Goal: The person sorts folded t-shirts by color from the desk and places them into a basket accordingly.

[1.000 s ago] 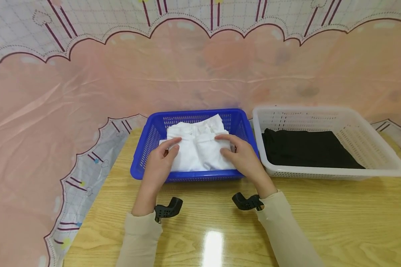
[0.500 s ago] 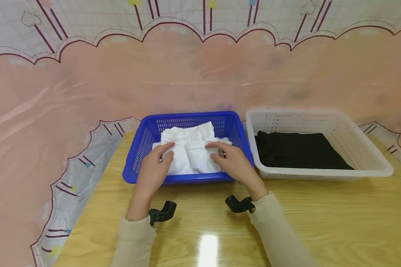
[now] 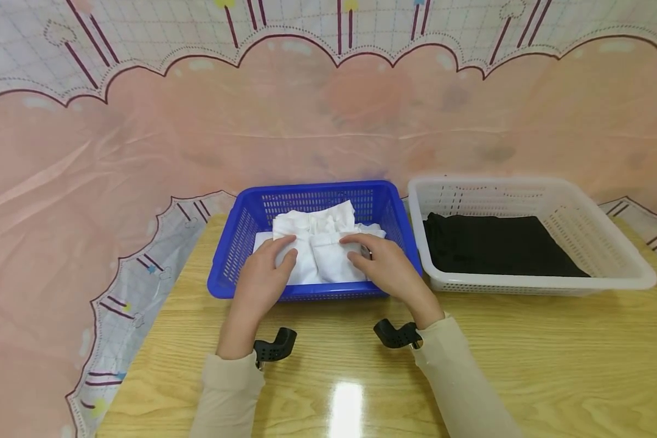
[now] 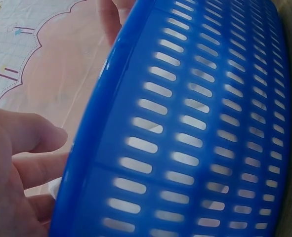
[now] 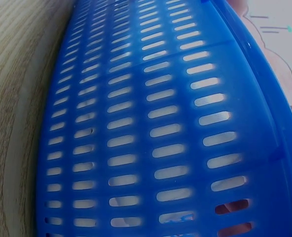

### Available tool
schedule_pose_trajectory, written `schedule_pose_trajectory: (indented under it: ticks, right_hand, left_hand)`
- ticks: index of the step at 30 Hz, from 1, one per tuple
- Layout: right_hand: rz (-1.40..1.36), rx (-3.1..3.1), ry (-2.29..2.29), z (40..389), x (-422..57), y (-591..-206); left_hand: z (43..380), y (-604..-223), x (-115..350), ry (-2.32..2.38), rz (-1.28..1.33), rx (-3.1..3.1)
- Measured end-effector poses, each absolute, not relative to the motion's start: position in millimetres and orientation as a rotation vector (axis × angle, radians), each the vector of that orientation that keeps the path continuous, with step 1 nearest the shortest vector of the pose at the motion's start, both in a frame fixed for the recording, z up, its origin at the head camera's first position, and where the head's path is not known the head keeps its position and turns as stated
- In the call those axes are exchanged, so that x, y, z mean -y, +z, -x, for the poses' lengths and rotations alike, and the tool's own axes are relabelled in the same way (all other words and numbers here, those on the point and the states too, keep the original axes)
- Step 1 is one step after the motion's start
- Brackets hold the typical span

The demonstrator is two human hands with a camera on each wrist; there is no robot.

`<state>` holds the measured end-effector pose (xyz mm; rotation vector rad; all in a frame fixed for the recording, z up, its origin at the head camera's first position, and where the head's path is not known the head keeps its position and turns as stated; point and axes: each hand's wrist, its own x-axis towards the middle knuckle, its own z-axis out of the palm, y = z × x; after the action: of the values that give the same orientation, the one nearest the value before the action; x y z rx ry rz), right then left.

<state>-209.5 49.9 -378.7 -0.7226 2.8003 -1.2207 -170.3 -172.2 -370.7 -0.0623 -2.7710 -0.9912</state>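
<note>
In the head view, a folded white garment [image 3: 331, 264] with a gathered upper edge lies in a blue plastic basket [image 3: 328, 293]. More white cloth shows beneath it at both sides. My left hand [image 3: 263, 275] reaches over the front left of the basket, thumb and forefinger spread at the garment's left side. On the right, my right hand [image 3: 391, 267] has its forefinger on the cloth and its thumb apart. The other fingers of both hands are partly hidden. Both wrist views are mostly filled by the basket's slotted wall [image 4: 185, 118], with left-hand fingers [image 4: 39, 133] beyond the rim.
A white slotted basket [image 3: 624, 243] holding folded black cloth [image 3: 498, 246] stands close to the blue one's right side. Both are on a wood-grain table [image 3: 328, 365]. A pink and white patterned sheet [image 3: 306, 121] hangs behind and runs down the left side.
The garment's upper edge has sunk a little lower in the blue basket, and my hands have come slightly toward the front with it. The head view has shifted slightly.
</note>
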Motion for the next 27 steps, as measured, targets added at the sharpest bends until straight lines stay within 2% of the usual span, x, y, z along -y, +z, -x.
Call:
schedule_pose_trajectory:
  ticks: [27]
  right_hand:
    - [0.772, -2.86, -1.069, 208.1, -47.6, -383.1]
  left_hand:
    - [170.9, -374.1, 169.1, -0.976, -0.041, 2.759]
